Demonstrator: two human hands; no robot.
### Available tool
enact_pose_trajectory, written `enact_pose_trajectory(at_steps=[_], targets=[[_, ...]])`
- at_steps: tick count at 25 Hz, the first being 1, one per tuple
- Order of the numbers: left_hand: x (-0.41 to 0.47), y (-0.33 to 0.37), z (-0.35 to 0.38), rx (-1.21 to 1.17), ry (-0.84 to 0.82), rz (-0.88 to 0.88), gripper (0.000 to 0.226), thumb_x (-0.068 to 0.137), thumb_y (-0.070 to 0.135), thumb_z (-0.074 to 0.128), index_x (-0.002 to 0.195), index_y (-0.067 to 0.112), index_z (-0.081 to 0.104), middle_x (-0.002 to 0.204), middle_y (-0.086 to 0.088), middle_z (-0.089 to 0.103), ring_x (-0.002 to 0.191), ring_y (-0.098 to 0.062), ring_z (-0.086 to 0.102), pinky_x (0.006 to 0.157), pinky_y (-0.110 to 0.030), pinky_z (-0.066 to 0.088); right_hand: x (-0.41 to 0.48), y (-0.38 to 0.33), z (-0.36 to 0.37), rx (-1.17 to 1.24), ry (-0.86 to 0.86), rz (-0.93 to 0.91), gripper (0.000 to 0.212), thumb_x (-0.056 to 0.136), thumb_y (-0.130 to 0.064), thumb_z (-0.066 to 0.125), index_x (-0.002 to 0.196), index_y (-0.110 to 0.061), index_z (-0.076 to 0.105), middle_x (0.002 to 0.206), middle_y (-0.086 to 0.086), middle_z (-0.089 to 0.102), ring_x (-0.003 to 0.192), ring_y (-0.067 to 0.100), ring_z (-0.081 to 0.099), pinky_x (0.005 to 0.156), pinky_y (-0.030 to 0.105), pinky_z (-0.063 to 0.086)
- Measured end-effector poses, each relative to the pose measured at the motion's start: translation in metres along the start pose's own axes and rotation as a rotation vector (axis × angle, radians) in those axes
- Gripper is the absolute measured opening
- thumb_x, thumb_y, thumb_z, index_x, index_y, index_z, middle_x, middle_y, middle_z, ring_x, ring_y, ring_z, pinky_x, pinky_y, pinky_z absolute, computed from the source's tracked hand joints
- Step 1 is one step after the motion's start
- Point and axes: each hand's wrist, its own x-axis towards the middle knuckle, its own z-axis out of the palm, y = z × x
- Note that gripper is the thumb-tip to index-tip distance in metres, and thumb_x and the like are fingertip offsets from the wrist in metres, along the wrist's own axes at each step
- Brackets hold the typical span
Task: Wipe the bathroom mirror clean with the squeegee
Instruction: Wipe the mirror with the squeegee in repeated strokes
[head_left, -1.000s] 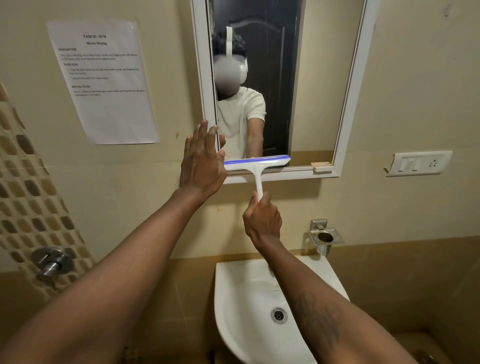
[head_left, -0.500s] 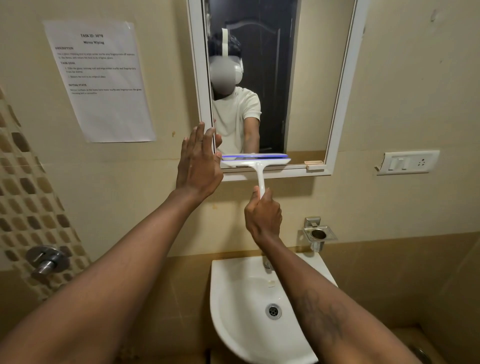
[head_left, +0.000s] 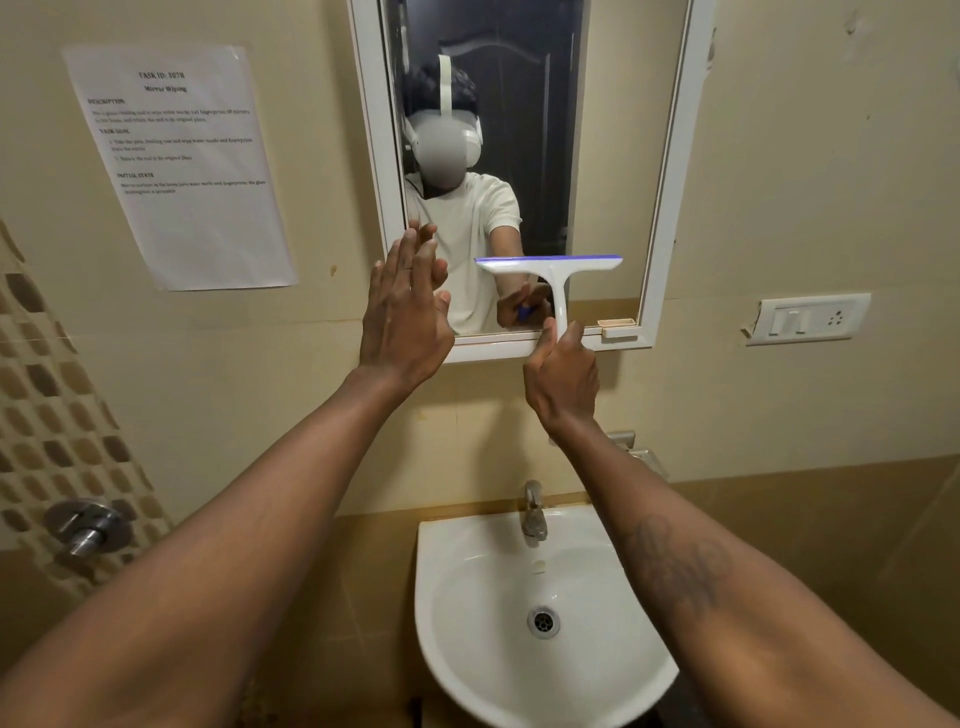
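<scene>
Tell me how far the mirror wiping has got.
Done: the squeegee is picked up, gripped by its handle in the right hand. In hand: its blade is level against the lower part of the mirror, while the open left hand is flat at the frame's lower left corner. Left: I cannot tell from the glass how much is already wiped, and the squeegee is not yet put away.

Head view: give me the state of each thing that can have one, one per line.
White squeegee with blue blade edge: upright, blade level on the lower glass.
White-framed wall mirror: faint streak near its upper left.
Right hand: closed on the squeegee handle.
Left hand: open, flat at the mirror's left frame.
Chrome tap: no water running.
White ceramic basin: empty.
</scene>
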Motion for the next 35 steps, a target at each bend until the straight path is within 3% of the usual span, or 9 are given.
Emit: enact_pose_trajectory(at_steps=[3,9,17,20,24,28,33,35], targets=[[-0.003,-0.002,0.007,-0.008,-0.009,-0.006,0.065,0.098,0.011,0.054,0.159,0.012,0.03,0.171,-0.009,0.018,0.16,-0.025,0.014,0.13,-0.046,0.012,-0.018,0.014,0.007,-0.008,-0.061,0.032,0.025,0.108,-0.042,0.04,0.106,-0.017,0.047,0.071,-0.001,0.055,0.06,0.017,0.058,0.051,0.032,0.046],[-0.01,-0.004,0.017,0.003,-0.028,-0.016,0.064,0.098,0.011,0.053,0.158,0.012,0.03,0.171,-0.009,0.018,0.16,-0.025,0.014,0.13,-0.046,0.013,-0.051,0.034,0.014,-0.086,-0.116,0.081,0.026,0.107,-0.043,0.039,0.096,-0.02,0.043,0.067,-0.002,0.051,0.058,0.026,0.057,0.053,0.038,0.047],[-0.015,-0.002,0.02,-0.002,-0.044,-0.03,0.063,0.098,0.012,0.055,0.157,0.013,0.031,0.172,-0.009,0.017,0.16,-0.025,0.015,0.13,-0.047,0.012,-0.065,0.036,0.004,-0.131,-0.162,0.106,0.026,0.107,-0.043,0.037,0.094,-0.021,0.041,0.064,-0.006,0.045,0.057,0.026,0.049,0.049,0.03,0.029],[-0.014,0.002,0.018,-0.017,-0.036,-0.029,0.063,0.098,0.011,0.054,0.157,0.012,0.032,0.172,-0.009,0.018,0.16,-0.024,0.014,0.13,-0.045,0.012,-0.064,0.031,-0.004,-0.115,-0.172,0.125,0.033,0.106,-0.048,0.036,0.094,-0.019,0.045,0.068,0.0,0.051,0.063,0.034,0.056,0.054,0.035,0.036],[-0.002,0.007,0.003,-0.028,0.028,0.008,0.061,0.1,0.011,0.052,0.157,0.013,0.032,0.172,-0.005,0.018,0.16,-0.021,0.014,0.13,-0.046,0.013,-0.063,0.033,-0.02,-0.155,-0.209,-0.084,0.04,0.104,-0.054,0.04,0.093,-0.017,0.048,0.062,0.004,0.052,0.063,0.043,0.058,0.053,0.037,0.035],[0.017,0.013,-0.021,0.011,0.096,0.019,0.059,0.102,0.016,0.049,0.158,0.014,0.031,0.171,-0.006,0.019,0.159,-0.024,0.016,0.129,-0.048,0.014,-0.01,0.021,-0.038,-0.219,-0.258,-0.405,0.037,0.106,-0.048,0.041,0.104,-0.014,0.055,0.071,0.02,0.065,0.067,0.048,0.061,0.053,0.039,0.034],[0.03,0.02,-0.046,0.04,0.122,0.007,0.056,0.101,0.016,0.049,0.155,0.013,0.032,0.17,-0.011,0.02,0.159,-0.025,0.014,0.129,-0.049,0.013,0.061,-0.016,-0.064,-0.253,-0.253,-0.772,0.036,0.107,-0.052,0.032,0.106,-0.02,0.048,0.067,0.008,0.06,0.059,0.039,0.06,0.054,0.035,0.031],[0.039,0.026,-0.056,0.058,0.148,0.013,0.057,0.101,0.016,0.049,0.156,0.013,0.032,0.17,-0.011,0.02,0.159,-0.026,0.015,0.13,-0.049,0.012,0.088,-0.031,-0.072,-0.266,-0.207,-0.857,0.036,0.108,-0.05,0.032,0.122,-0.023,0.05,0.074,0.007,0.063,0.063,0.033,0.062,0.057,0.033,0.034]])
